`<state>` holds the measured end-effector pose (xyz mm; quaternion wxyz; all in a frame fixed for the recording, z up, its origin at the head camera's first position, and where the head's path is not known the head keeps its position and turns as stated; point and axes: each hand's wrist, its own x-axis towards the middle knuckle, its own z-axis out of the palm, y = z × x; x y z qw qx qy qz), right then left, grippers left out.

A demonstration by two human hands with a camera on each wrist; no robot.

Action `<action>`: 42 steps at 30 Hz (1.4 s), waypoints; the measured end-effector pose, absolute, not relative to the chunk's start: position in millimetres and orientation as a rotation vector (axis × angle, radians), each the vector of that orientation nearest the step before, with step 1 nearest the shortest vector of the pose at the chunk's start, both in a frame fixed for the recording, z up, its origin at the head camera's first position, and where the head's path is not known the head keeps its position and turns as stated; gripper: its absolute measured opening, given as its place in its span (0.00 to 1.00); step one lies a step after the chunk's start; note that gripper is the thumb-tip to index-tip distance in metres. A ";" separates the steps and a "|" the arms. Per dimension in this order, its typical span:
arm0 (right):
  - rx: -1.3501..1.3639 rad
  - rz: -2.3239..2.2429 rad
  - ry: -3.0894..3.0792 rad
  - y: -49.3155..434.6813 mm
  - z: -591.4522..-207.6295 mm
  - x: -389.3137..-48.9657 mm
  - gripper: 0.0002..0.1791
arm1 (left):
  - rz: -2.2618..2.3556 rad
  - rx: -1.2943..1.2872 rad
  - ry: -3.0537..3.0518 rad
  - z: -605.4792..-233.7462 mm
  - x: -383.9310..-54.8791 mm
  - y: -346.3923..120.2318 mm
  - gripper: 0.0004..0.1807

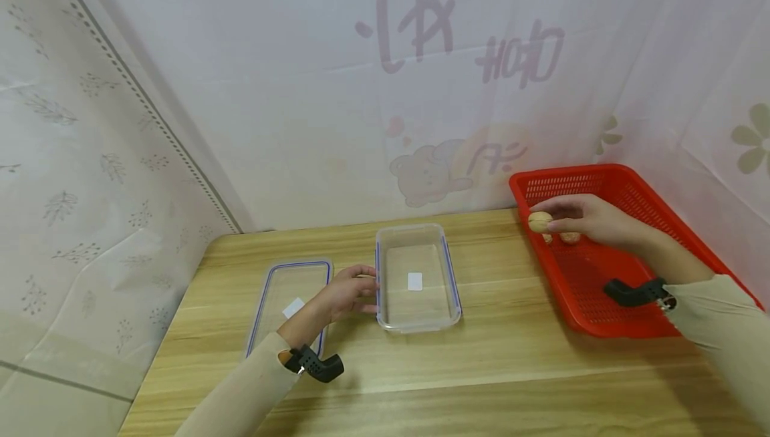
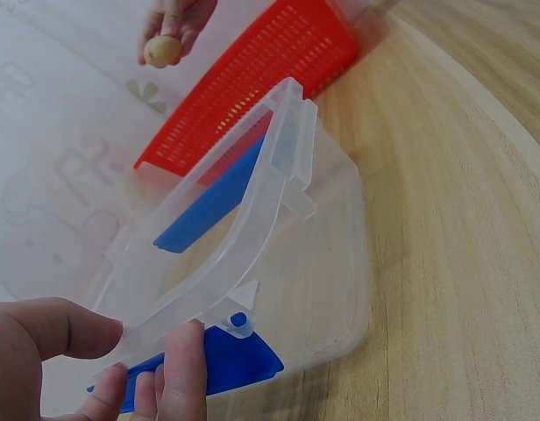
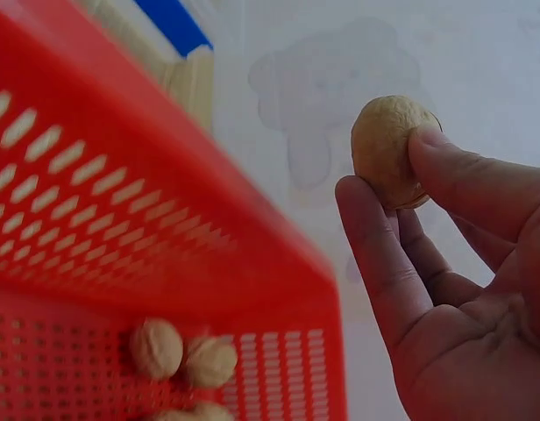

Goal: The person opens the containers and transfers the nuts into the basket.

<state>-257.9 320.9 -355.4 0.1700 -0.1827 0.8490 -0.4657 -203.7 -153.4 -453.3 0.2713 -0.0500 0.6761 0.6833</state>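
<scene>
Against the left side of a clear plastic container (image 1: 418,303) with blue latches rests my left hand (image 1: 351,292). In the left wrist view its fingertips touch the container's outer edge by the blue latch (image 2: 235,364). Their full contact is partly hidden. My right hand (image 1: 586,218) pinches a walnut (image 1: 540,222) between thumb and fingers, over the left rim of a red basket (image 1: 565,297). The right wrist view shows that walnut (image 3: 391,151) held above the rim. Several more walnuts (image 3: 156,348) lie inside the basket.
A clear lid (image 1: 279,290) with a blue seal lies left of the container, partly under my left forearm. The wooden table (image 1: 421,383) carries everything. Printed curtains (image 1: 313,123) hang behind and at the sides.
</scene>
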 end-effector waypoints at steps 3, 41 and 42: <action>-0.513 -1.271 2.467 331.3 -360.9 -260.8 0.26 | 1.841 -0.134 1.819 -453.6 -203.6 -153.6 0.24; -0.452 -0.872 2.506 360.3 -430.0 -285.3 0.20 | 1.845 -0.142 1.817 -454.5 -203.6 -152.4 0.24; -0.454 -0.864 2.505 359.1 -431.7 -285.8 0.20 | 1.844 -0.141 1.817 -454.4 -203.4 -152.6 0.24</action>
